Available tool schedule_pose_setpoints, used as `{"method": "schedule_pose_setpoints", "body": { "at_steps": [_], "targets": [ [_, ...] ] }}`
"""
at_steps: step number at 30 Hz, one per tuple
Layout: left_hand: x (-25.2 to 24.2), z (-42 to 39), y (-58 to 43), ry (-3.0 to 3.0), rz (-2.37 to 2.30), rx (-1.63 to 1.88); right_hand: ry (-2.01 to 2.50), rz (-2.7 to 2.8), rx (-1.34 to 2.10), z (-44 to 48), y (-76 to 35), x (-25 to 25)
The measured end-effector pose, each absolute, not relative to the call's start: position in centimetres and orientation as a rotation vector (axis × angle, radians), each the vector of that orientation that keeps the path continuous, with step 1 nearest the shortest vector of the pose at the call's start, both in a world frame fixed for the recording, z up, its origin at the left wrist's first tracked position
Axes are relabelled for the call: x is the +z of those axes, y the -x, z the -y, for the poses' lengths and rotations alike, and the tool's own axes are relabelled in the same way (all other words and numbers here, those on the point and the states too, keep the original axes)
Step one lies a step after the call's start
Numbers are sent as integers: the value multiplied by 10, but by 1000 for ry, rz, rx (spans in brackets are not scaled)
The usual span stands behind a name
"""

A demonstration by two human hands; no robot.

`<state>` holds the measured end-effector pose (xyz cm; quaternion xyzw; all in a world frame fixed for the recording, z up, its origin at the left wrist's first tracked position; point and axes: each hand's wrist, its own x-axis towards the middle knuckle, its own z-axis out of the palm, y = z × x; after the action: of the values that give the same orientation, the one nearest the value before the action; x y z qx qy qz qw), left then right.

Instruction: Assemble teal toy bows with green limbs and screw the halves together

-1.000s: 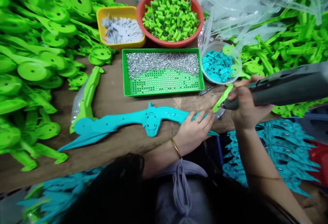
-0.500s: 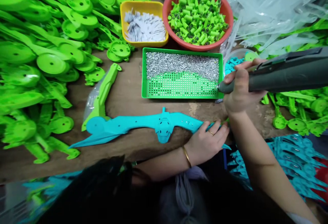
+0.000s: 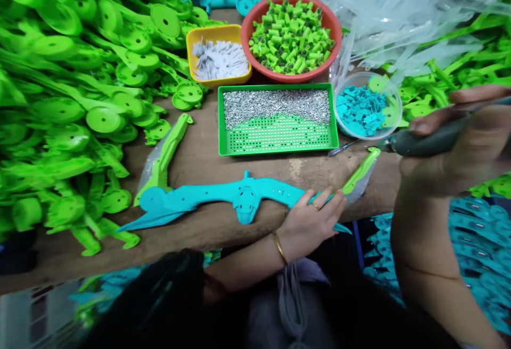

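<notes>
A long turquoise plastic bow-shaped piece (image 3: 207,192) lies along the front of the table. On its right end rests my left hand (image 3: 311,218), fingers bent over the part. Beyond these fingers a green and grey limb (image 3: 361,173) points up and right; a similar green limb (image 3: 163,160) stands out at the piece's left end. My right hand (image 3: 459,141) is wrapped round a dark power screwdriver (image 3: 427,139), whose tip is near the top of the right limb. Whether the tip touches it cannot be made out.
Behind the piece are a green tray of screws (image 3: 275,149), a yellow bin (image 3: 219,80), a red bowl of green parts (image 3: 293,76) and a clear tub (image 3: 367,135). Green parts (image 3: 64,104) pile up at left, clear plastic pieces (image 3: 403,14) at back right.
My right hand has moved right with the screwdriver, away from the screw tray's corner to the right limb's top. The view has shifted; my left hand stays on the turquoise piece.
</notes>
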<state>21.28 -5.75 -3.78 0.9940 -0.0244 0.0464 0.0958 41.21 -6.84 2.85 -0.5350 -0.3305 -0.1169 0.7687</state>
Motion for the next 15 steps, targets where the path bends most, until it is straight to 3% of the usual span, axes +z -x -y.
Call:
{"method": "schedule_pose_setpoints", "body": {
  "at_steps": [6,15],
  "targets": [
    [-40,58,-207,-2963,37,200,1201,465,-320,102,-447,5],
    [-39,58,-209,-2956,17,215,1398,532,-257,104,-454,-21]
  ]
}}
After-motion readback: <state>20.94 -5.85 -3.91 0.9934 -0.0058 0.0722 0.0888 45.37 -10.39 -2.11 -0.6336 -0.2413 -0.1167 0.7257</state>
